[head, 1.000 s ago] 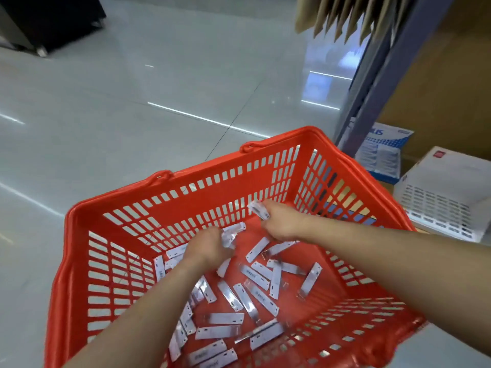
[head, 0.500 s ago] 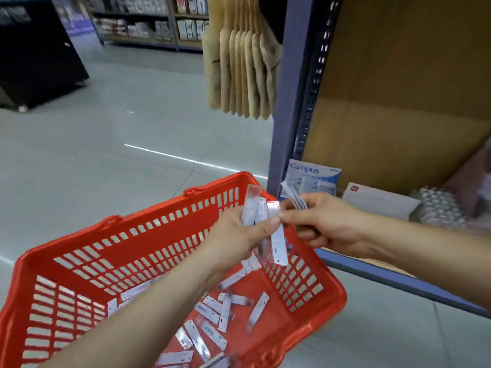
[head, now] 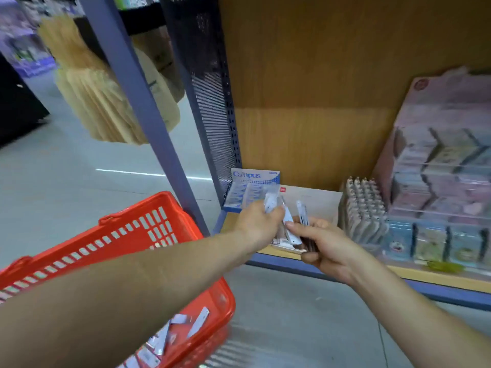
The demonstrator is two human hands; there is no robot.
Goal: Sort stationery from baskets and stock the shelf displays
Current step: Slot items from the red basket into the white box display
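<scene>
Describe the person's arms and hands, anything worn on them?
The left forearm and right forearm are bare, no sleeve in view. The left hand and right hand wear no gloves, rings or watch that I can see.

light: bright, even | floor glare streak | motion blur (edges bowed)

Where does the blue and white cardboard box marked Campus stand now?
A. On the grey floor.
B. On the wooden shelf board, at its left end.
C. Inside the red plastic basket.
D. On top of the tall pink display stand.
B: the blue and white Campus cardboard box stands on the wooden shelf board at its left end, beside the dark perforated metal side panel.
</scene>
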